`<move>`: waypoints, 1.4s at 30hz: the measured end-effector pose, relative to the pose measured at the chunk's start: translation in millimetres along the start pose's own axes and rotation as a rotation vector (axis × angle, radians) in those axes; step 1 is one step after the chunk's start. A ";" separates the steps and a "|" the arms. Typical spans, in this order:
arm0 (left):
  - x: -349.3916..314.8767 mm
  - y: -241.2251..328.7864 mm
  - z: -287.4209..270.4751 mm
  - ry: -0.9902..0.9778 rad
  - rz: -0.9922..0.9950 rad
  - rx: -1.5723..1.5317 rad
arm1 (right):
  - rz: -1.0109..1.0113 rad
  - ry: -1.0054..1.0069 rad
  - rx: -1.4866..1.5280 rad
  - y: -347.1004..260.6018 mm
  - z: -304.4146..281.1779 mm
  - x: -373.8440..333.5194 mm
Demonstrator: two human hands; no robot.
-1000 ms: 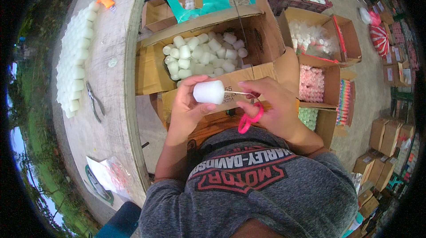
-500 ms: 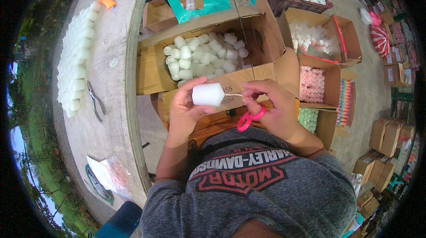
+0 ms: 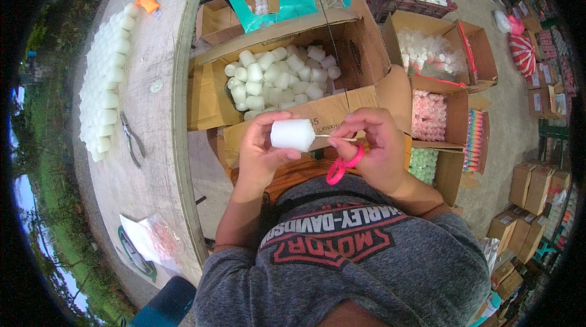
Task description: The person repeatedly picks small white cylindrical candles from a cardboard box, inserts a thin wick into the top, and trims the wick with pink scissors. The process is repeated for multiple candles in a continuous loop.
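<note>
Rotating level since earlier, the white candle (image 3: 293, 135) is lying sideways in the left hand (image 3: 261, 153) grip, wick (image 3: 334, 137) pointing toward the right hand (image 3: 375, 147), which is pinching it while grasping pink scissors (image 3: 343, 165).

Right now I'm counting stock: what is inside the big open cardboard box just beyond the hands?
The cardboard box holds a loose heap of white candles, lying at mixed angles. Only the top layer shows; the near box wall and the candles themselves hide whatever lies deeper, so no full count is possible.

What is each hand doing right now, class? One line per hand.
Left hand: closed around a white candle.
Right hand: closed, pinching the candle's wick, with pink scissors hanging from its fingers.
</note>
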State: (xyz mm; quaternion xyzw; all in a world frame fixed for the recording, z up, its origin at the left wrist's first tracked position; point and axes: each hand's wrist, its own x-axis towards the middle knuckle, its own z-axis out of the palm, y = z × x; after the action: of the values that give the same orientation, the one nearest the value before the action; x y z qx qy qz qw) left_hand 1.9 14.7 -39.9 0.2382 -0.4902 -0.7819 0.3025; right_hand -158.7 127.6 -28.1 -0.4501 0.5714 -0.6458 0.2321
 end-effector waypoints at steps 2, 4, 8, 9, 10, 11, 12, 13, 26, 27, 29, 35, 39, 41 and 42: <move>-1.3 -2.9 1.4 -0.019 0.004 -0.040 | 0.026 -0.002 0.072 -0.7 0.3 -0.6; -1.7 -6.0 2.5 -0.036 0.012 -0.056 | 0.043 -0.018 0.127 -4.5 0.3 -0.9; -1.7 -7.0 4.2 -0.051 0.002 -0.072 | 0.044 -0.081 0.177 -7.4 -1.7 -0.1; -2.1 -6.5 4.6 -0.049 -0.010 -0.084 | 0.040 -0.078 0.188 -7.4 -1.4 0.4; -2.5 -7.1 4.5 -0.053 -0.014 -0.094 | 0.035 -0.074 0.200 -7.5 -1.0 0.6; -2.9 -8.1 4.3 -0.056 -0.018 -0.103 | 0.035 -0.061 0.213 -7.6 -0.2 0.3; -3.5 -8.8 3.8 -0.058 -0.020 -0.112 | 0.034 -0.050 0.226 -7.4 1.3 -0.1; -4.1 -8.2 5.2 -0.063 -0.027 -0.152 | 0.033 -0.038 0.240 -6.9 2.1 -0.5; -6.5 -8.9 26.0 -0.034 -0.129 -0.416 | -0.080 0.053 0.281 -5.9 12.4 -4.5; -6.8 -9.3 25.9 -0.031 -0.125 -0.407 | -0.087 0.049 0.272 -5.8 12.4 -4.2; -7.0 -11.7 24.4 -0.037 -0.112 -0.417 | -0.097 0.040 0.255 -6.5 12.4 -3.7; -8.1 -11.0 25.1 -0.048 -0.078 -0.376 | -0.107 0.011 0.227 -7.4 10.2 -3.3; -8.4 -8.1 27.9 -0.024 -0.066 -0.388 | -0.102 0.003 0.187 -6.7 10.3 -2.2; -8.1 -8.9 24.7 0.001 -0.056 -0.377 | -0.099 -0.003 0.169 -5.3 9.9 -0.8; -8.2 -9.4 23.2 0.015 -0.051 -0.372 | -0.098 -0.009 0.174 -3.8 9.7 -0.2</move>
State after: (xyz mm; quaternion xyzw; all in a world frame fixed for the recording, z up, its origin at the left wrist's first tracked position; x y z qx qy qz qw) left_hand -10.1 38.1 -38.4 0.1965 -0.3288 -0.8646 0.3253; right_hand -149.5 123.5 -25.2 -0.4584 0.4897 -0.7014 0.2409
